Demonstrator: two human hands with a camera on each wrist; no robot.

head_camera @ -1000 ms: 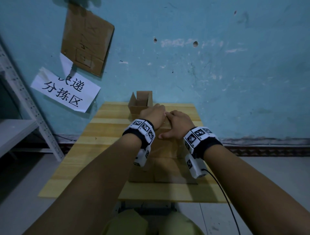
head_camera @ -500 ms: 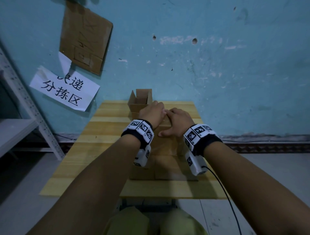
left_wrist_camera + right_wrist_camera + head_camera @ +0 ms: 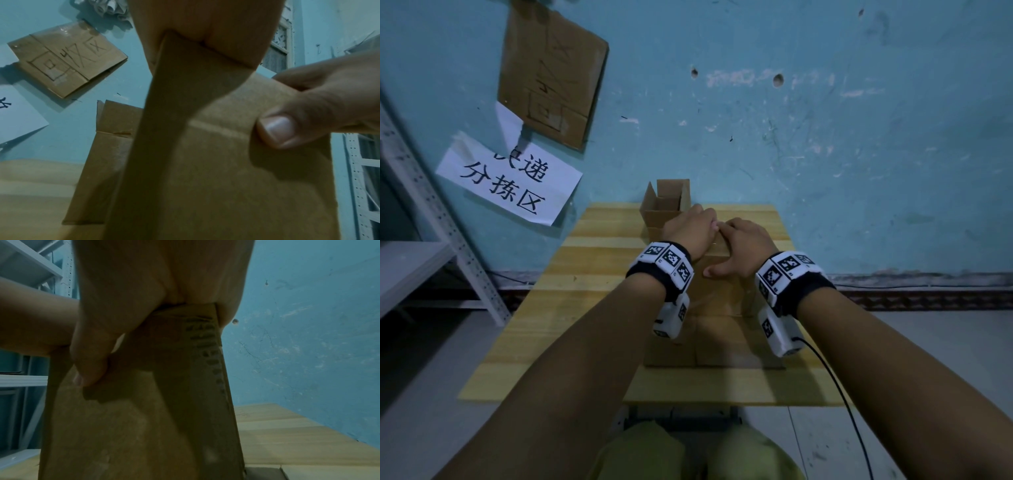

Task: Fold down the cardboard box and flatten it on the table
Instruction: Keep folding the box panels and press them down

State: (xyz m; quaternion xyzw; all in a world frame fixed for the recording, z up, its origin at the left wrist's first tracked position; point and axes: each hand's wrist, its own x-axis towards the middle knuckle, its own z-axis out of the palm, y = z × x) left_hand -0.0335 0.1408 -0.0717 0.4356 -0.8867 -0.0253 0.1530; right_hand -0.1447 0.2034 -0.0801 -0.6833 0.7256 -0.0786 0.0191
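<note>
A brown cardboard box [image 3: 722,329] lies collapsed along the middle of the wooden table [image 3: 585,291]. Both hands press on its far end, side by side. My left hand [image 3: 690,231] lies palm down on the cardboard [image 3: 205,178], with its fingers hidden under the palm [image 3: 205,24]. My right hand [image 3: 743,246] lies beside it, thumb spread toward me. In the right wrist view its thumb [image 3: 90,361] presses on the box panel [image 3: 133,426]. Neither hand's fingers show beyond the palms.
A small open cardboard box [image 3: 666,205] stands upright at the table's far edge, just beyond my left hand. The blue wall behind carries a paper sign [image 3: 510,181] and a cardboard sheet [image 3: 551,75]. A metal shelf [image 3: 431,240] stands to the left.
Both hands stay in place on the far end of the box. Only the view has shifted slightly.
</note>
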